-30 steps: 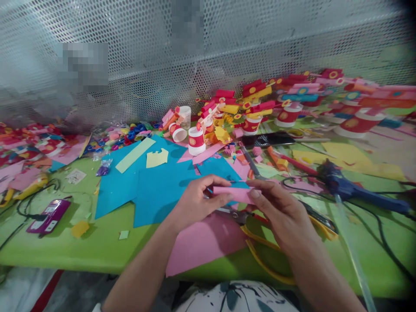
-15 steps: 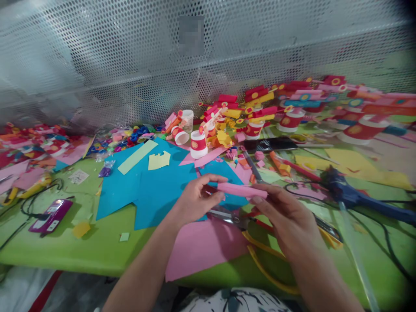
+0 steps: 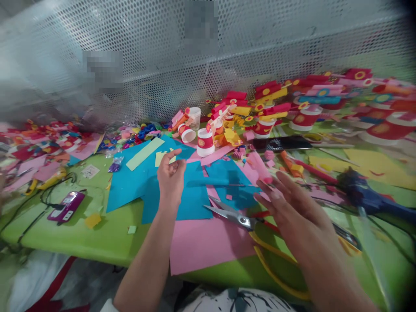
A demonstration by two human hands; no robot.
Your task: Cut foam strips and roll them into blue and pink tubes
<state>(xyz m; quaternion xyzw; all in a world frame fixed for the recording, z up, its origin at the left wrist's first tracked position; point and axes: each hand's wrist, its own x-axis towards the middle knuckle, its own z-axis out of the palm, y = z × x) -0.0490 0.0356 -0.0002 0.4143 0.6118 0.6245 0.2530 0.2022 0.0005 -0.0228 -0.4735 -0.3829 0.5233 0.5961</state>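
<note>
My left hand (image 3: 171, 182) is raised over the blue paper sheets (image 3: 162, 203), thumb and index finger apart, with nothing between them. My right hand (image 3: 300, 225) has its fingers stretched out above the scissors' handles. A blurred pink paper roll (image 3: 258, 167) is tilted just beyond its fingertips; whether they touch it is unclear. Beneath and between my hands lie open scissors (image 3: 238, 219) with yellow and red handles, the blades over a pink paper sheet (image 3: 208, 249). A pale yellow cut paper piece (image 3: 160, 158) is partly behind my left hand.
Red-and-white paper cups (image 3: 206, 143) with coloured paper rolls line the back by a perforated metal panel (image 3: 156, 56). A blue glue gun (image 3: 360, 190) and its cord lie right. A dark phone (image 3: 282, 144) is behind. A purple power strip (image 3: 66, 207) sits left.
My hands have moved apart, and my left hand has let go of the pink paper roll. The roll now stands tilted farther back, near my right fingertips. The scissors' blades are uncovered.
</note>
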